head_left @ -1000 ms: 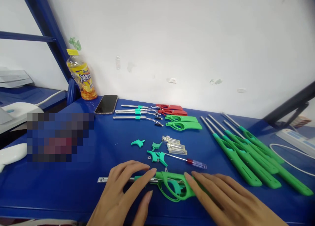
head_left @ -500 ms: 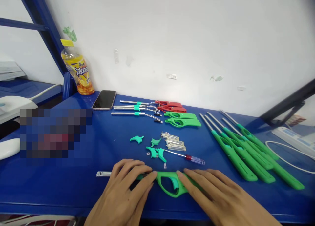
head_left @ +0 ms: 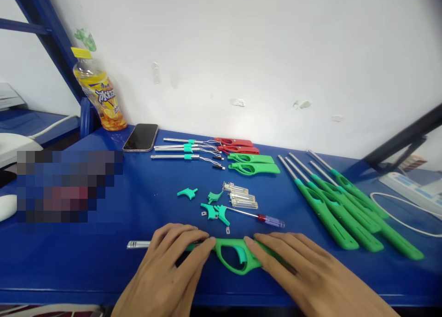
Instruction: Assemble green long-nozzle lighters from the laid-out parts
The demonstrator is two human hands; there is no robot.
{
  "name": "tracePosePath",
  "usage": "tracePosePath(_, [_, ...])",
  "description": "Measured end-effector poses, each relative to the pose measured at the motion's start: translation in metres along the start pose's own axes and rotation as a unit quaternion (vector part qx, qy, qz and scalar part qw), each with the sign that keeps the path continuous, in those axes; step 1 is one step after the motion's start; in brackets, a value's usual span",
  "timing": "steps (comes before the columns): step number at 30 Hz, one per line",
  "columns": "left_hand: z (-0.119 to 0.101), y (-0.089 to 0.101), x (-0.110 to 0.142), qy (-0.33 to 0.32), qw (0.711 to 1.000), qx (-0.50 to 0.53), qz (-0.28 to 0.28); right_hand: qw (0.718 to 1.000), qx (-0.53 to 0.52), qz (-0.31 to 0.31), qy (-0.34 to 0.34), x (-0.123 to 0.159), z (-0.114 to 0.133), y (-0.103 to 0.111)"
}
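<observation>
A green long-necked lighter [head_left: 238,257] lies sideways along the near part of the blue table, a teal trigger showing inside its loop. My left hand [head_left: 171,262] is closed around its front end, and the metal tube pokes out to the left of the fingers. My right hand [head_left: 297,262] grips the handle, covering most of it. Just beyond the hands lie several teal triggers [head_left: 209,211], small metal pieces [head_left: 228,230], clear fuel tanks [head_left: 243,199] and a screwdriver [head_left: 271,221] with a purple and red handle.
Metal tubes with wires [head_left: 174,157] lie farther back beside red handle shells [head_left: 238,149] and green handle shells [head_left: 255,169]. Several green lighters [head_left: 328,216] rest at right, near a power strip [head_left: 410,193]. A phone [head_left: 141,137] and a drink bottle [head_left: 100,96] are at back left.
The whole view has shifted slightly, so the things on the table appear a little farther left. Both hands keep their hold on the lighter, with hardly any change in the fingers.
</observation>
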State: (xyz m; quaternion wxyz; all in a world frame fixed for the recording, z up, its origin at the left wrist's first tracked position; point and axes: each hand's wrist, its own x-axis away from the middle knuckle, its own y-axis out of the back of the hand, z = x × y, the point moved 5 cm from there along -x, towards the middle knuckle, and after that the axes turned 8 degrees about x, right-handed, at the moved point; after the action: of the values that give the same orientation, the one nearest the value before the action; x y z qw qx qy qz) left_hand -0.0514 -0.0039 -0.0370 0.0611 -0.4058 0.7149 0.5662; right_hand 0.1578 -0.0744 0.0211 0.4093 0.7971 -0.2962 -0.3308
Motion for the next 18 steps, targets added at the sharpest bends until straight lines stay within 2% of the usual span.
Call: tracePosePath(18, [0.002,-0.0005,0.0045,0.008,0.999,0.033,-0.012,0.998,-0.061,0.031,0.007,0.0056,-0.0049,-0.0104])
